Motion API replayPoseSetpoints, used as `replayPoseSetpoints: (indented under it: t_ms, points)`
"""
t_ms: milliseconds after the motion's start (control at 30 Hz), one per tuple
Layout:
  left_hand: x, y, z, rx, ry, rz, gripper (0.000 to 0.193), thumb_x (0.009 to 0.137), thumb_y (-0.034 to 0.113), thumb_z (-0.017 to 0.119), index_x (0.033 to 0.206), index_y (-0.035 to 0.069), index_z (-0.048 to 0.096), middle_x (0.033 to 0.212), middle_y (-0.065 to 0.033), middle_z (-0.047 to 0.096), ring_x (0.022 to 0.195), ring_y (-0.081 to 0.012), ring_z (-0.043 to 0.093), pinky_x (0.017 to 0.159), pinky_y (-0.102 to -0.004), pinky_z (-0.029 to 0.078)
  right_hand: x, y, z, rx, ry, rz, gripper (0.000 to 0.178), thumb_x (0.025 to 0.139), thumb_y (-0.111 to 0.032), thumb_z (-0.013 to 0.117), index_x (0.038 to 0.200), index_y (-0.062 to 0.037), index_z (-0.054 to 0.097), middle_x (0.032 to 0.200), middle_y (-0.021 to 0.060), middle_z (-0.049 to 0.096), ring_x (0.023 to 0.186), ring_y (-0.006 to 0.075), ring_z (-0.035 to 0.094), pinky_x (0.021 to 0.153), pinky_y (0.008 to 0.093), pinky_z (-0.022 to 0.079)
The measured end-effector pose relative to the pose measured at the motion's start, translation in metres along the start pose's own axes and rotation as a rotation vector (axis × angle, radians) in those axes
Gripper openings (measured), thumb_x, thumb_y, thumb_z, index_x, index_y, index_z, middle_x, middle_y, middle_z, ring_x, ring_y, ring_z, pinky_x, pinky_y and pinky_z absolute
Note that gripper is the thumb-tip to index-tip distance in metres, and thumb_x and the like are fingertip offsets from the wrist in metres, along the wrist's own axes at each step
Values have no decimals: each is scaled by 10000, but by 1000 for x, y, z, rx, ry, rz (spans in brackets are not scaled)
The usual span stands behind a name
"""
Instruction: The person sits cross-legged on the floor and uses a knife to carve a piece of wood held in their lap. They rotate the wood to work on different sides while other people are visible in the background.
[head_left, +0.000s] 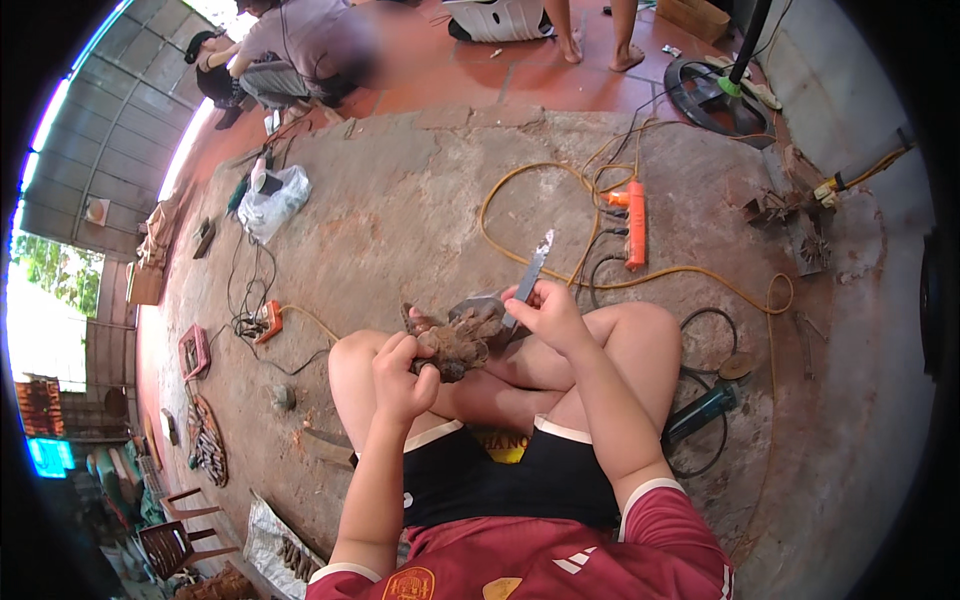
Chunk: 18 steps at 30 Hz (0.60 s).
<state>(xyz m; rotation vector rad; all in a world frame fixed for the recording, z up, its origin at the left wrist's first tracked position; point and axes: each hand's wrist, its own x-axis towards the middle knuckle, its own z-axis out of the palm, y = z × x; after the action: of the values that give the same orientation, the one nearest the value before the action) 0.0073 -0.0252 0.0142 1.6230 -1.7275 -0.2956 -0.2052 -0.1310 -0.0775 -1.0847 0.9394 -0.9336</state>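
My left hand (403,372) is closed round one end of a rough brown piece (462,343) with an uneven, carved-looking surface, held over my crossed legs. I cannot make out its exact kind. In my right hand (552,316) a flat grey strip (530,278) with a pale, worn tip is pinched between thumb and fingers. The strip slants up and away, and its lower end sits beside the right side of the brown piece. Whether the two touch is unclear. A greyish lump shows just behind the brown piece.
Orange power strips (636,226) (268,321) lie ahead and left, with a yellow cord (700,271) across the floor. A teal power tool (703,413) rests by my right knee. A plastic bag (275,203), a round black stand base (715,100) and other people (300,45) are farther off.
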Motion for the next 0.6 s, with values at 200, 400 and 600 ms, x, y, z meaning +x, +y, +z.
replayPoseSetpoints:
  t_ms: [200,400,600]
  points:
    - [8,8,5,-32,4,-45,81,628,37,547,692,-12,555,689,-170,560,656,-353,578,616,-391,486,4,-11,-17,216,86,47,262,814,-86,804,788,-41,547,713,65,647,571,106,614,514,236,512]
    - [10,1,6,-31,17,-51,85,625,42,548,690,-12,551,697,-177,558,688,-368,583,635,-406,490,6,-7,-18,278,191,139,298,803,-55,809,913,-53,532,760,59,659,582,120,629,502,222,511]
    - [3,2,3,-13,-4,-67,88,620,42,551,691,-11,553,698,-174,563,680,-363,584,629,-405,490,9,-4,-28,371,37,101,431,873,-95,732,1233,46,542,871,102,689,690,159,675,580,244,529]
